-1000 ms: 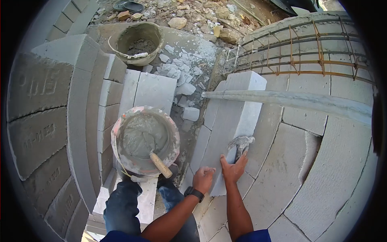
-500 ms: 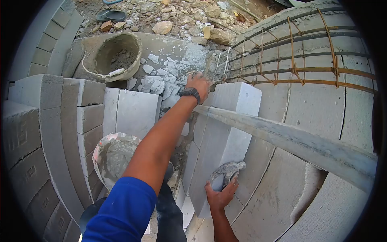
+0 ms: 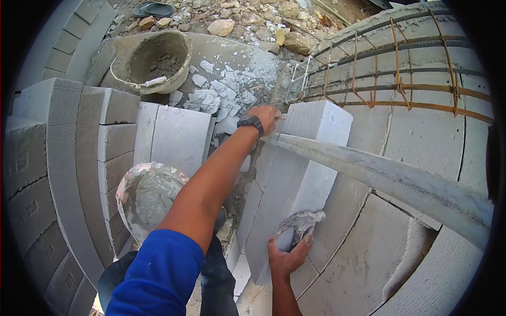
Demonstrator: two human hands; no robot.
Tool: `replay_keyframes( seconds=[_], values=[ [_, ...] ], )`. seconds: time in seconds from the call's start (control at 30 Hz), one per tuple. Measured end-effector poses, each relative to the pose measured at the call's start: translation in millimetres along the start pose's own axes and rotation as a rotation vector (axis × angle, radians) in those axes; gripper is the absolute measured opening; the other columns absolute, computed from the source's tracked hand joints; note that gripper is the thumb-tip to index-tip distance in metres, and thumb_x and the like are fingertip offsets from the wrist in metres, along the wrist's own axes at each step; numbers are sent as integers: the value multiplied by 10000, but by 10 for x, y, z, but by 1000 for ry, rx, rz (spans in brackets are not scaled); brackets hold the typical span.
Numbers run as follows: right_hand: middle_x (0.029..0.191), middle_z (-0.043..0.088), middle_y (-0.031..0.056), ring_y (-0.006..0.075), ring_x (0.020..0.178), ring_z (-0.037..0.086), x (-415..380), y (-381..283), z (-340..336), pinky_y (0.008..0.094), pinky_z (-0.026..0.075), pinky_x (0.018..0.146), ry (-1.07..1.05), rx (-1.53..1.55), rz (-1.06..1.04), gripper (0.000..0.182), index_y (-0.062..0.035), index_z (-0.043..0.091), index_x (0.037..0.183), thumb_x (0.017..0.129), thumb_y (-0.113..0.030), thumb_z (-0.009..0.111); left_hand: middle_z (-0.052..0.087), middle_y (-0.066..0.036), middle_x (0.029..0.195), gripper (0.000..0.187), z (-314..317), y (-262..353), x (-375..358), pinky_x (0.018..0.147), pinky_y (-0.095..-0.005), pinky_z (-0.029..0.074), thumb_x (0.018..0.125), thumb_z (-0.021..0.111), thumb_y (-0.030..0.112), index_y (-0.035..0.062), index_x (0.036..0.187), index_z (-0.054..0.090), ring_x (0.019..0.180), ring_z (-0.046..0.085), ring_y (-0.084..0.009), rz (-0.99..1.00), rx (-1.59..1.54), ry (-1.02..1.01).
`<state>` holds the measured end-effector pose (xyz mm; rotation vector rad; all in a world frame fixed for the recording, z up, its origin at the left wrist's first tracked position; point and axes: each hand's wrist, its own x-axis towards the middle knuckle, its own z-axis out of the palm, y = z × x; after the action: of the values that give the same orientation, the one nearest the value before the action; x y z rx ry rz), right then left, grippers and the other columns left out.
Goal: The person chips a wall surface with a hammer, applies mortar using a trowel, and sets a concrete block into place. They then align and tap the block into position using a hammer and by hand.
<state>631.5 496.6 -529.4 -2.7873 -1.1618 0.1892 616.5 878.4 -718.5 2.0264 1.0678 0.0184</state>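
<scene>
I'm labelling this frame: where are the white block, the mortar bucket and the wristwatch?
white block (image 3: pixel 321 118): head view, its top end face.
mortar bucket (image 3: pixel 129 181): head view, its pink-stained rim.
wristwatch (image 3: pixel 250 122): head view, its black band.

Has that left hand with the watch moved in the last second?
Yes. The left hand has gone from the near end of the white block, beside the right hand, up to the block's far top corner.

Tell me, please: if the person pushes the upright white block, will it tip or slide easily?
The white block stands tall on end, so it may tip sooner than slide. Both the left hand and right hand steady it, suggesting some weight. Nearby white fragments hint it chips.
</scene>
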Motion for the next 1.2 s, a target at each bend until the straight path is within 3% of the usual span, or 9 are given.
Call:
replay_keyframes(
  seconds=[0.13,0.43,0.57,0.63,0.73,0.93,1.03,1.13,1.2],
  values=[
    [1432,499,329,521,1268,524,-49,1,-8,562,476,1039,29,1,-39,1049,104,402,1463,654,-338,904,722,-179,1139,289,98,-50,7,928,-491,555,884,594,165,177,1109,776,1063,684,-401,43,45,19],
    [1472,458,329,519,1314,487,-7,-68,-64,570,448,1065,-79,51,130,1101,79,369,1512,659,-373,899,713,-156,1183,323,59,0,-64,942,-484,547,877,564,115,183,1120,765,1099,676,-384,61,124,8],
    [1498,422,345,531,1330,464,-27,13,-2,584,426,1081,-39,52,52,1108,59,355,1532,665,-368,895,716,-162,1174,328,127,-61,-65,933,-487,548,868,567,111,168,1127,759,1091,677,-390,89,158,48],
    [1507,408,351,538,1332,457,-24,33,21,592,418,1086,-57,50,63,1108,53,351,1538,667,-367,893,707,-160,1204,329,-31,57,-140,945,-485,544,871,568,115,156,1142,751,1108,671,-388,24,162,-22],
    [1505,409,351,546,1332,451,-6,-20,-29,586,418,1088,-94,76,113,1129,49,333,1554,666,-365,894,705,-161,1212,331,-26,99,-217,953,-483,543,876,567,116,155,1148,751,1111,671,-387,19,141,33],
    [1497,417,347,552,1329,447,21,-9,-36,574,422,1088,-90,125,94,1149,46,312,1570,666,-359,894,734,-152,1137,383,14,66,-185,939,-489,552,864,572,92,210,1179,755,1066,694,-381,72,166,74],
    [1495,425,337,550,1329,447,17,-7,-35,571,422,1090,-77,102,62,1143,50,316,1568,664,-344,895,733,-135,1151,404,-16,71,-175,940,-486,552,850,577,75,231,1176,757,1089,690,-370,6,159,8],
    [1429,432,359,524,1325,465,59,-91,-90,545,427,1097,-66,127,56,1056,116,358,1504,676,-255,900,733,-133,1150,383,19,41,-181,935,-480,554,845,580,77,221,1151,760,1101,687,-368,52,113,27],
    [1472,431,338,537,1330,452,69,-88,-53,557,426,1094,-74,129,83,1110,79,334,1542,665,-303,898,731,-130,1149,378,10,19,-157,933,-479,554,845,581,75,224,1144,759,1097,690,-360,40,119,39]
  ],
)
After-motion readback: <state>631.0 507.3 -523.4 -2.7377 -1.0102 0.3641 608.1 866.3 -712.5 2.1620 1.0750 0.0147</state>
